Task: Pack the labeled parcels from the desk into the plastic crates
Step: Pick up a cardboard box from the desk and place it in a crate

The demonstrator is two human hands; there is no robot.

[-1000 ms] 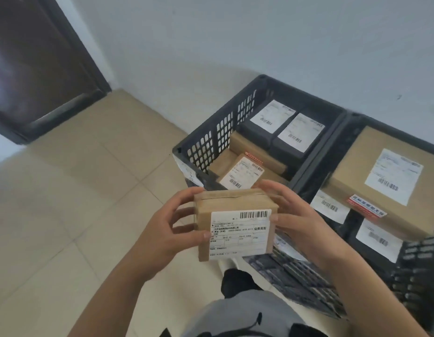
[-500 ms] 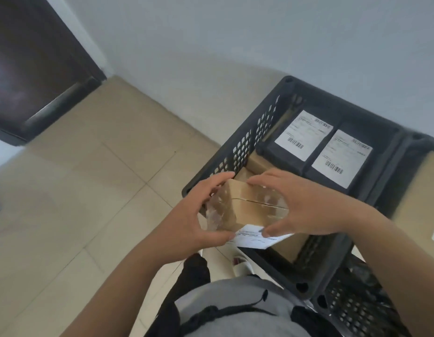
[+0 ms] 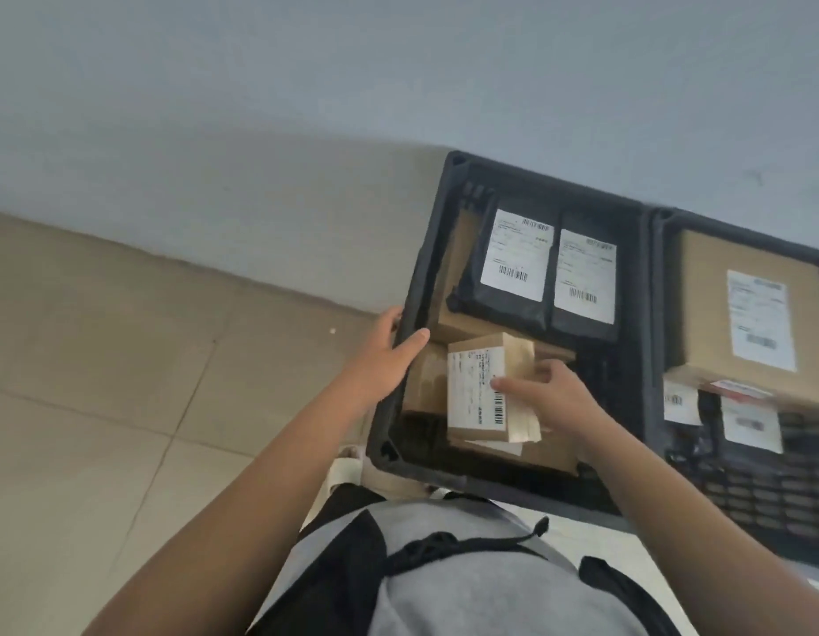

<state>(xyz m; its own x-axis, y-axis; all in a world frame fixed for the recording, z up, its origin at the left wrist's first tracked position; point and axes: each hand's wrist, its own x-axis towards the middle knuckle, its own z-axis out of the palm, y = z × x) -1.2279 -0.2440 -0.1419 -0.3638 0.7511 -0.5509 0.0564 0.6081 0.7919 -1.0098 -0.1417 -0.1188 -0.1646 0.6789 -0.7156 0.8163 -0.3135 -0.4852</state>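
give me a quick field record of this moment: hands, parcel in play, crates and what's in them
left hand: open, resting on the left rim of the left crate
right hand: grip on the small cardboard parcel, thumb on its label
small cardboard parcel: inside the left crate, on top of other brown boxes, label up
left crate contents: two black poly mailers with white labels at the far end, brown boxes nearer
right crate: large cardboard box on top, labelled parcels beneath
floor: beige tiles

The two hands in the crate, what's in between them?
In the head view, the small brown parcel with its white label lies between them. The right hand touches it; the left hand rests on the crate's rim.
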